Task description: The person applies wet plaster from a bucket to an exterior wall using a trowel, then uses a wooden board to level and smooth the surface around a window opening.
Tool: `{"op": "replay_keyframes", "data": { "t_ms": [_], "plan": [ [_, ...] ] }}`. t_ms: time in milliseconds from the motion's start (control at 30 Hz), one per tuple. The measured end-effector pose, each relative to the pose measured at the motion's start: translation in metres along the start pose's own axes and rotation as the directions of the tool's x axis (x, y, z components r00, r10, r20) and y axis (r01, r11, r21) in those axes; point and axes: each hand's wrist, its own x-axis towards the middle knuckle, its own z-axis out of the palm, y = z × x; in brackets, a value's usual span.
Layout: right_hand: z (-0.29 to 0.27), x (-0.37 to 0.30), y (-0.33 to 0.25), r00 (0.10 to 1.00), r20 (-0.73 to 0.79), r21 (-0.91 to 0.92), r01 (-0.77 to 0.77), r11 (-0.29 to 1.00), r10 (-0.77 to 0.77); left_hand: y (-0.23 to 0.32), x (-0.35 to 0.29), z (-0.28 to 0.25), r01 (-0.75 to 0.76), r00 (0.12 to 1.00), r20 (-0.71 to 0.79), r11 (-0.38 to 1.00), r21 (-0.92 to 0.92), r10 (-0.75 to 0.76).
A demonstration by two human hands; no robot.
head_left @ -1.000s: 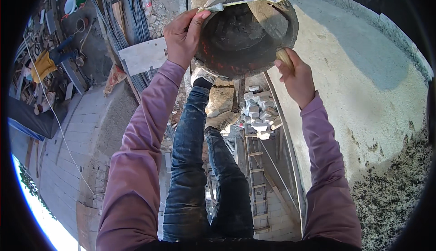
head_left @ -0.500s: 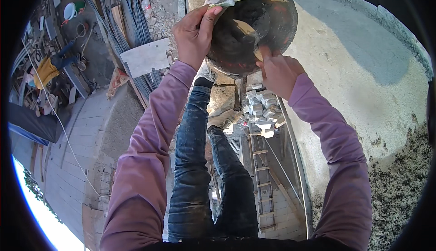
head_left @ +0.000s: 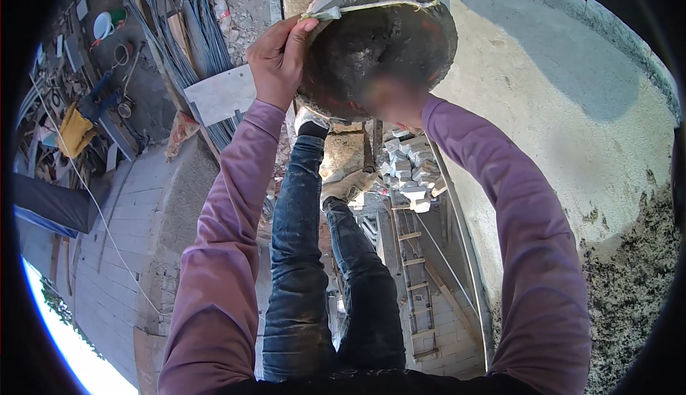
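Note:
A round dark bucket (head_left: 400, 34), caked inside with grey mortar, is tipped so its mouth faces me. A pale wrapped handle (head_left: 379, 5) lies across its far side. My left hand (head_left: 276, 62) is closed at the bucket's left rim, the thumb on the handle's end. My right hand (head_left: 396, 100) is over the bucket's near right edge. A blur covers it, so its fingers and anything in them cannot be made out.
Below are my legs and shoes (head_left: 350, 185), a bamboo ladder (head_left: 414, 280) and piled broken blocks (head_left: 411, 166). A rough plastered surface (head_left: 543, 109) curves along the right. At left lie steel bars (head_left: 193, 37) and a pale board (head_left: 221, 95).
The bucket and my left hand have shifted slightly left. My right hand has moved left and down toward the near rim. The pale flat tool seen in it earlier no longer shows.

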Motion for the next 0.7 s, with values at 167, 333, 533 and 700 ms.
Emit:
{"op": "replay_keyframes", "data": {
  "t_ms": [167,333,533,700],
  "plan": [
    [0.020,0.014,0.021,0.992,0.090,0.582,0.020,0.813,-0.089,-0.011,-0.015,-0.007,-0.001,0.996,-0.090,0.999,-0.032,-0.002],
    [0.034,0.024,0.015,0.926,-0.019,0.966,0.114,0.232,-0.376,-0.016,-0.021,-0.010,0.100,0.986,-0.124,0.992,-0.075,-0.108],
    [0.038,0.006,0.021,0.796,-0.265,0.849,-0.076,-0.524,-0.544,-0.013,-0.023,-0.006,0.183,0.964,-0.177,0.979,-0.092,-0.197],
    [0.027,-0.080,0.029,0.997,-0.001,0.949,0.025,0.314,-0.075,-0.018,-0.021,-0.011,0.108,0.980,-0.168,0.994,-0.012,-0.109]
  ]
}}
